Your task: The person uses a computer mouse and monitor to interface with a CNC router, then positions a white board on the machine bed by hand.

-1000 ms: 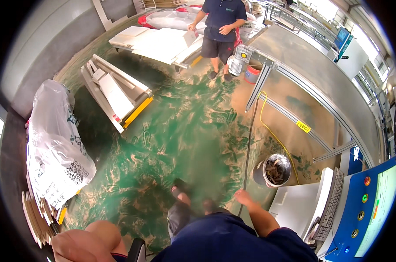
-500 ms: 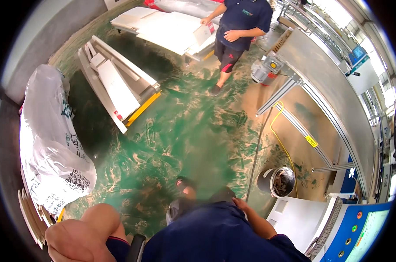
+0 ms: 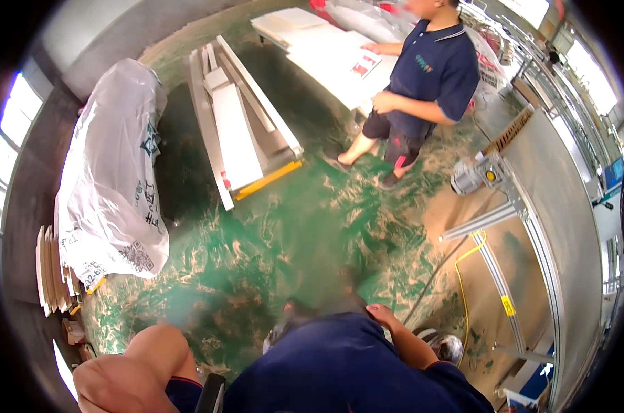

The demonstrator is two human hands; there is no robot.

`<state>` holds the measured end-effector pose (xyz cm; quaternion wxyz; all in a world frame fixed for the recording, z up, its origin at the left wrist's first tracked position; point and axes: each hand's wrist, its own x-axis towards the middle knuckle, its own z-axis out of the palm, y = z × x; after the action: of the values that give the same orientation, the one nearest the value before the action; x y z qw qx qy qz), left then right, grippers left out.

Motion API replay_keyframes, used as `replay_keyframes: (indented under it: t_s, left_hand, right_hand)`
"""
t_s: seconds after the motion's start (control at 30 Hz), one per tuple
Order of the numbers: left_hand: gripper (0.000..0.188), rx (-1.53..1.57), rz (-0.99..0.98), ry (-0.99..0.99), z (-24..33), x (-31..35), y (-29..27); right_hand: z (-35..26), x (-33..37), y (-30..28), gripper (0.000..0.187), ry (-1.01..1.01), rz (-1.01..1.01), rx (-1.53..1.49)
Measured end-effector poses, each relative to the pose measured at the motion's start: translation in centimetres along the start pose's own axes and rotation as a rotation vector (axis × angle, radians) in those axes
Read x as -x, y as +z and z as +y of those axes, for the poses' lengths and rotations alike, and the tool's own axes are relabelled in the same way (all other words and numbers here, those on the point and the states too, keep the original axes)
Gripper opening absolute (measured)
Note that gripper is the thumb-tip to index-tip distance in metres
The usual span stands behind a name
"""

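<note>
My right hand [image 3: 381, 314] rests against the dark cloth over my lap, its forearm bent in from the lower right. The fingers are small and partly hidden, so their grip does not show, and no object is visible in it. My left hand is out of the picture; only a bare bent limb [image 3: 136, 361] with a dark red-trimmed hem shows at lower left. Beside it stands a black armrest [image 3: 212, 394]. Ahead, another person in a navy shirt [image 3: 432, 65] stands by a stack of white panels [image 3: 319, 58], one hand at a small red-labelled white board [image 3: 365, 65].
A low cart [image 3: 269, 180] with a yellow end carries long white boards. A plastic-wrapped bundle [image 3: 112, 172] stands at left, near upright boards [image 3: 49, 272]. On the right are a metal-framed table [image 3: 549, 261], a motor [image 3: 471, 175], a yellow cable [image 3: 458, 279] and a bucket [image 3: 446, 346].
The view has swung left, so the cart, bundle and table sit farther right. The control panel has left the picture. The other person has turned, legs apart. My right hand stays on my lap.
</note>
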<state>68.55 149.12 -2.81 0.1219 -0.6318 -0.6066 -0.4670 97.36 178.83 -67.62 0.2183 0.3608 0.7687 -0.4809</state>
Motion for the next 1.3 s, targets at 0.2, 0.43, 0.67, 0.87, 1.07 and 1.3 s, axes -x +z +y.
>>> replay_keyframes:
  t_s: [0.2, 0.43, 0.67, 0.87, 1.07, 1.3]
  left_hand:
    - [0.021, 0.669, 0.477, -0.100, 3.3, 5.0, 5.9]
    - [0.025, 0.567, 0.123, -1.446, 4.5, -10.3, 6.8]
    - [0.030, 0.419, 0.250, -1.250, 4.2, -11.5, 8.9]
    - [0.036, 0.364, 0.304, -1.188, 2.1, -10.9, 10.1]
    - [0.044, 0.295, 0.354, -1.160, 0.9, -9.6, 11.2]
    - [0.050, 0.691, 0.311, -1.735, 1.3, -10.8, 7.1]
  right_hand:
    - [-0.5, -7.2, -9.7, 0.029, -0.101, -0.129, 0.309]
    - [4.5, -15.7, -13.5, 0.026, 0.070, -0.015, 0.109]
    - [0.9, -18.0, -11.7, 0.030, -0.066, -0.181, 0.141]
    - [-5.2, -15.8, -13.7, 0.029, -0.089, -0.188, 0.097]
    - [-1.3, -18.4, -15.1, 0.019, -0.107, -0.170, -0.086]
    - [8.5, -22.2, -14.8, 0.011, -0.473, -0.147, 0.174]
